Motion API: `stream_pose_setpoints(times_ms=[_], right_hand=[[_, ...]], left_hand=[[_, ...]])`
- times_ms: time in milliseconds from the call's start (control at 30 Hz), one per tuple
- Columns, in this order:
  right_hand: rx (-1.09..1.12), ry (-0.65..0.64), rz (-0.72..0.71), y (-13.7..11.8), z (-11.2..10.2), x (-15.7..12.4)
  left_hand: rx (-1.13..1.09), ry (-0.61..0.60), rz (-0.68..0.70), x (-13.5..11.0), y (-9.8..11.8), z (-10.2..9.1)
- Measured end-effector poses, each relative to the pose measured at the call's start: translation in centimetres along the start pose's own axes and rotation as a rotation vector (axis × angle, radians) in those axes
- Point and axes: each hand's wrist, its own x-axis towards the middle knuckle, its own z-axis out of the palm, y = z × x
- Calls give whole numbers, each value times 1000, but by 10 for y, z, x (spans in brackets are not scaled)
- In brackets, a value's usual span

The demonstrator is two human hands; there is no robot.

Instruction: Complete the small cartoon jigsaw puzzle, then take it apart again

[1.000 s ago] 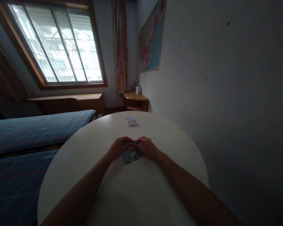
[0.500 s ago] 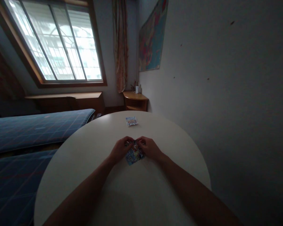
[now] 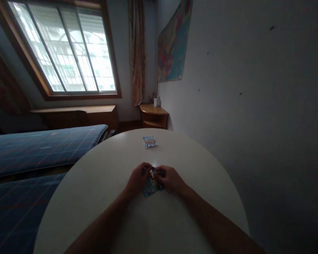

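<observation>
Both hands pinch a small blue packet [image 3: 151,188] with a colourful print, held low over the table in front of me. My left hand [image 3: 138,178] grips its upper left side, fingers closed. On the upper right side my right hand [image 3: 171,180] is closed too, thumb and fingers pinching the packet. Between the fingertips a whitish patch and a dark bit show at the packet's upper edge; what they are is too small to tell. Another printed packet [image 3: 149,141], bluish and white, lies flat farther off, beyond my hands.
The round white table [image 3: 201,197] spreads under my arms. A blue plaid mattress [image 3: 47,148] stands beyond its left edge, and a bare wall [image 3: 254,123] runs along the right. A wooden corner stand [image 3: 155,110] with small items is behind the table.
My fingertips have moved apart slightly at the packet's top, and a whitish patch now shows between them. The view has tilted up a little, so everything sits lower.
</observation>
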Motion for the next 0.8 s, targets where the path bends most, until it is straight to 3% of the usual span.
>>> stream_pose_setpoints(times_ms=[167,333,500,600,800], right_hand=[[111,22,7,1,-1,5],[218,41,-13,4,-2,7],[150,95,-63,5,-6,10],[114,112,-17,2,-6,11],[78,50,21,-5,-4,9]], left_hand=[[-29,-125,13,6,-11,-16],[-153,-248,-102,13,-16,-33],[-340,-194,-157,13,-7,-33],[-419,-173,-153,12,-4,-26],[-428,-130,-144,11,-3,-16]])
